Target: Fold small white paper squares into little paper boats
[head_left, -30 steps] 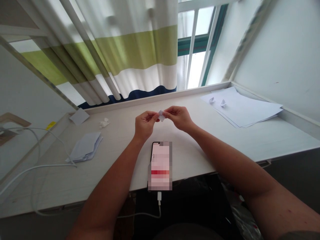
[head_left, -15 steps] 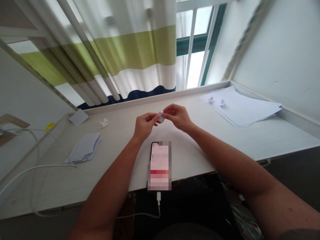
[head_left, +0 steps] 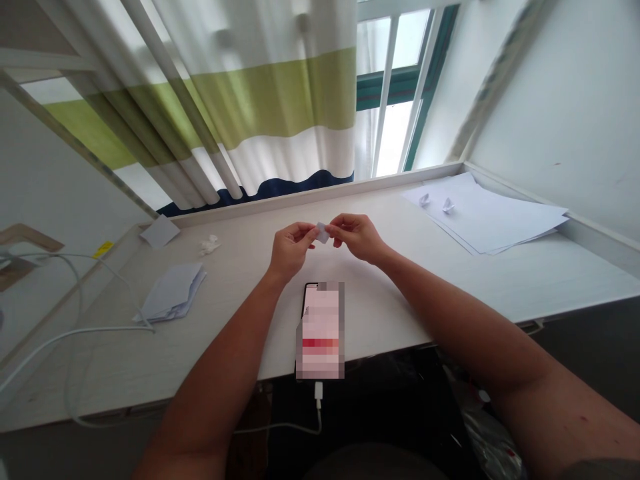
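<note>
A small folded piece of white paper is held up between my two hands, over the middle of the desk. My left hand pinches its left edge between thumb and fingers. On the opposite edge my right hand is closed, thumb and fingertips pressed on the paper. Below the hands lies a phone with a lit, pixelated screen, close to the desk's front edge. The paper's finer folds are too small to make out.
At left are a stack of paper pieces, crumpled paper, a single sheet and white cables. Large sheets lie at right, bearing two small folded papers. A charging plug hangs below the phone.
The fingers of my right hand have shifted slightly down along the paper's edge, and the paper has turned a little. Both hands keep hold of it. The whole view has moved slightly.
</note>
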